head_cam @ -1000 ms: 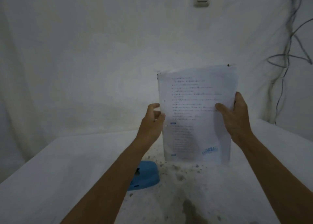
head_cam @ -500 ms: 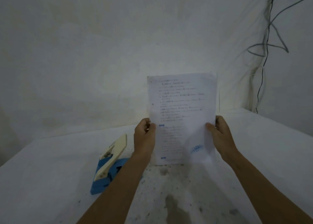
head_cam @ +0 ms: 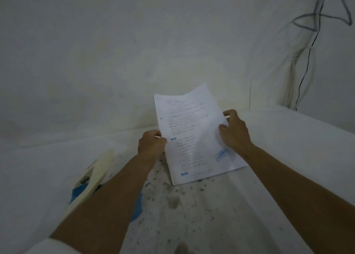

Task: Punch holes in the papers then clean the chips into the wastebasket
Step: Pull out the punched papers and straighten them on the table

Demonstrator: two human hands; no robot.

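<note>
Papers (head_cam: 194, 136) between 2 hands, hole punch (head_cam: 92, 178) left on table (head_cam: 288, 157).

Papers (head_cam: 194, 136) tilted, gripped at both side edges by left hand (head_cam: 151, 145) and right hand (head_cam: 235, 131); hole punch (head_cam: 90, 180) beside speckled worktop (head_cam: 288, 157).

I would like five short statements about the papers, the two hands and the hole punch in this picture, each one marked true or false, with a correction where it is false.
1. Both hands hold the papers. True: the left hand grips the left edge and the right hand the right edge.
2. The papers lie flat inside the hole punch. False: they are held up and tilted, away from the hole punch.
3. The hole punch sits to the left of the left forearm. True.
4. The table is spotless. False: dark specks are scattered on it below the papers.
5. The sheet facing the camera is blank. False: it carries printed lines and a blue mark.
</note>
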